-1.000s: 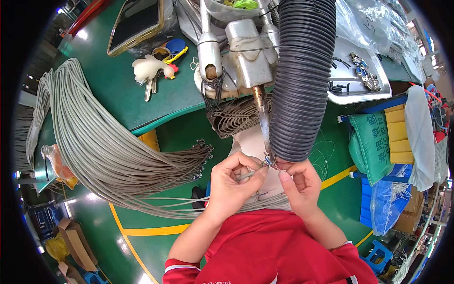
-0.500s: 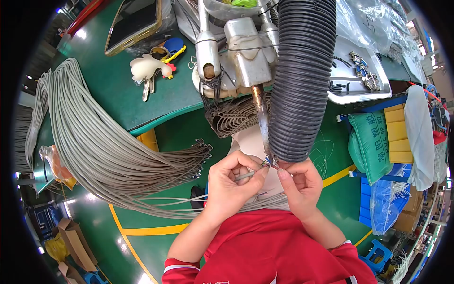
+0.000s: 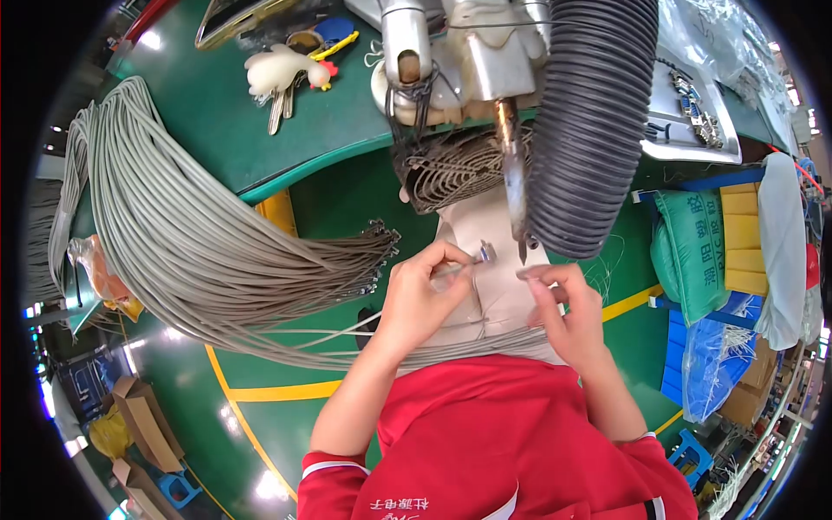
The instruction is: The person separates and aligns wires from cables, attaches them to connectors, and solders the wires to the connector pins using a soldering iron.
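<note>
My left hand [image 3: 425,290] pinches a grey cable [image 3: 446,271] near its end. A small metal connector [image 3: 486,251] sits on that end, just beyond my fingertips. The soldering iron [image 3: 511,165] points downward from its holder, its tip to the right of the connector and apart from it. My right hand [image 3: 568,312] is just below and right of the iron tip, thumb and forefinger close together. Whatever may be between them is too small to make out. A bundle of grey cables [image 3: 191,225] with connectors on its ends hangs to the left.
A ribbed black hose [image 3: 594,121] comes down beside the iron. On the green table [image 3: 191,130] lie keys with a chicken charm [image 3: 282,69] and a phone [image 3: 238,22]. A metal tray [image 3: 728,143] holds connectors. A green sack [image 3: 689,251] stands right.
My hands have drawn apart, and the connector has come away from the iron tip to the left. My right hand has moved slightly right of the tip. The camera view has shifted.
</note>
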{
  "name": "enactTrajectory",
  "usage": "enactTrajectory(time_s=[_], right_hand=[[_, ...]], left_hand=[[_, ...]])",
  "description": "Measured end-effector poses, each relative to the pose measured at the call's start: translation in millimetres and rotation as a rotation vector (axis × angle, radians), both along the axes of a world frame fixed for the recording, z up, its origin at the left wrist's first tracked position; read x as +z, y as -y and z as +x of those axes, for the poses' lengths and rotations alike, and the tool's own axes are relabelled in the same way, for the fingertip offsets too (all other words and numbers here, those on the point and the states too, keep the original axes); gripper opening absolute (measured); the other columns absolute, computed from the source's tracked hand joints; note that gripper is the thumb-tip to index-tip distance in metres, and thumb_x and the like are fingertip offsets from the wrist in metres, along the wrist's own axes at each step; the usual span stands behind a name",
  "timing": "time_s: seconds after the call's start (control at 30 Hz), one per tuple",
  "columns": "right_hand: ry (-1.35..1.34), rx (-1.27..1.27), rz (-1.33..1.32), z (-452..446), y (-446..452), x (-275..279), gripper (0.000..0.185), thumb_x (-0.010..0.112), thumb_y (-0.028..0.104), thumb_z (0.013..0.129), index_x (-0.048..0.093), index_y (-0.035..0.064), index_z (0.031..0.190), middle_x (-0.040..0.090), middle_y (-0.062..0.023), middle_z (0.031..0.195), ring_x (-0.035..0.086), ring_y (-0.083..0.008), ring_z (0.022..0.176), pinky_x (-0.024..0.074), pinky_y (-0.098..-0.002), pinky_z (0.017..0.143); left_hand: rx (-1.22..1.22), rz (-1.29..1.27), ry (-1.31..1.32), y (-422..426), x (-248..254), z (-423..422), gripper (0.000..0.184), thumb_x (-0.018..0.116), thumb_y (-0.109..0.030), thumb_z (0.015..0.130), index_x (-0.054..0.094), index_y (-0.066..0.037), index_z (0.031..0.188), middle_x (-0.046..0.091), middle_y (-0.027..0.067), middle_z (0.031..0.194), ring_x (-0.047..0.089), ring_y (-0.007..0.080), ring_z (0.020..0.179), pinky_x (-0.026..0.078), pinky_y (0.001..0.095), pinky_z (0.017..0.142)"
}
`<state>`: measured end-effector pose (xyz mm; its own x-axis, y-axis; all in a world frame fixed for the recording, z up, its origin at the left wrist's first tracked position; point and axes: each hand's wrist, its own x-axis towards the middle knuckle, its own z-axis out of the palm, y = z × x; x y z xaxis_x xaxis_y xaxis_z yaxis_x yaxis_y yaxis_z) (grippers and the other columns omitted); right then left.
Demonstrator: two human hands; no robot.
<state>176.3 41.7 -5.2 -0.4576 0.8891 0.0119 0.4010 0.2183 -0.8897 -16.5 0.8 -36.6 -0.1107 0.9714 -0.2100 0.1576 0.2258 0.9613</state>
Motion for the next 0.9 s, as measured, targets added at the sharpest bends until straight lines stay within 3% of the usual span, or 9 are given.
enactTrajectory(time_s=[0.1,0.13,0.17,0.27,0.4,0.47,0.57,0.63,0.9], right_hand=[[0.157,-0.096,-0.117,9.9,-0.1,-6.9,0.007,0.054,0.005,0.082,0.052,-0.0006,0.079,0.058,-0.007,0.07,0.054,-0.0086,0.054,0.0386,-0.021,0.046],[0.157,-0.097,-0.116,11.1,-0.4,-11.5,0.007,0.054,0.005,0.082,0.052,-0.0006,0.079,0.058,-0.007,0.07,0.054,-0.0086,0.054,0.0386,-0.021,0.046],[0.221,0.003,-0.004,13.7,-0.1,-16.1,0.006,0.055,0.006,0.08,0.053,0.0008,0.078,0.058,-0.0068,0.069,0.054,-0.0108,0.052,0.0391,-0.0233,0.045],[0.34,0.211,0.226,17.0,-0.8,-24.0,0.005,0.058,0.006,0.077,0.055,0.0038,0.076,0.056,-0.0062,0.067,0.054,-0.0151,0.049,0.0401,-0.0279,0.044],[0.37,0.166,0.209,10.4,1.7,-17.8,0.007,0.061,0.009,0.075,0.058,0.0047,0.081,0.055,-0.0053,0.068,0.047,-0.016,0.045,0.0387,-0.0278,0.044],[0.218,0.132,0.085,3.5,1.2,-3.1,0.008,0.062,0.005,0.074,0.059,0.003,0.081,0.055,-0.0028,0.068,0.041,-0.0083,0.045,0.0323,-0.0213,0.043],[0.031,0.125,-0.131,-9.5,0.6,17.0,0.01,0.063,0.003,0.073,0.06,0.002,0.082,0.055,-0.0008,0.069,0.035,-0.0034,0.045,0.0276,-0.0178,0.042],[-0.189,0.155,-0.451,-15.4,0.5,24.4,0.011,0.063,0.003,0.074,0.06,0.0018,0.084,0.056,0.0008,0.071,0.031,-0.0011,0.045,0.0247,-0.0171,0.042],[-0.243,0.041,-0.256,-8.4,2.8,8.5,0.007,0.06,0.006,0.078,0.056,0.0001,0.077,0.052,0.0009,0.07,0.037,-0.0006,0.05,0.0287,-0.0165,0.044]], left_hand=[[0.079,0.418,-0.853,4.2,-17.0,2.2,0.017,0.063,-0.008,0.073,0.057,-0.003,0.087,0.058,0.0075,0.091,0.055,0.0173,0.081,0.042,0.0262,0.065],[0.001,0.362,-0.756,13.7,-25.3,0.0,0.024,0.065,-0.016,0.072,0.057,-0.004,0.091,0.056,0.0103,0.097,0.053,0.0251,0.089,0.043,0.0314,0.07],[-0.002,0.362,-0.754,21.7,-28.9,0.2,0.024,0.065,-0.016,0.072,0.057,-0.004,0.091,0.056,0.0103,0.097,0.053,0.0251,0.089,0.043,0.0314,0.07],[-0.349,0.019,-0.257,39.9,-36.2,-2.1,0.023,0.066,-0.015,0.072,0.058,-0.003,0.091,0.056,0.01,0.099,0.053,0.0243,0.09,0.043,0.0313,0.075],[-0.143,0.005,-0.156,46.2,-41.9,-6.0,0.017,0.064,-0.012,0.075,0.061,-0.001,0.088,0.061,0.0067,0.086,0.057,0.0165,0.077,0.045,0.0269,0.07],[0.059,-0.05,0.028,43.9,-36.2,-7.1,0.013,0.064,-0.008,0.077,0.061,0.002,0.085,0.063,0.0041,0.074,0.057,0.0085,0.065,0.046,0.0214,0.062],[0.044,-0.125,0.167,39.6,6.6,-6.8,0.01,0.064,-0.005,0.075,0.062,0.003,0.082,0.063,0.0043,0.073,0.056,0.0065,0.061,0.045,0.019,0.057],[0.025,-0.068,0.171,37.7,20.0,2.9,0.01,0.065,-0.003,0.074,0.062,0.003,0.08,0.062,0.0041,0.071,0.056,0.0058,0.058,0.044,0.0178,0.053],[0.14,0.177,-0.07,32.0,30.8,39.8,0.01,0.066,-0.003,0.073,0.061,0.001,0.081,0.062,0.0038,0.071,0.055,0.0056,0.06,0.043,0.0187,0.053]])
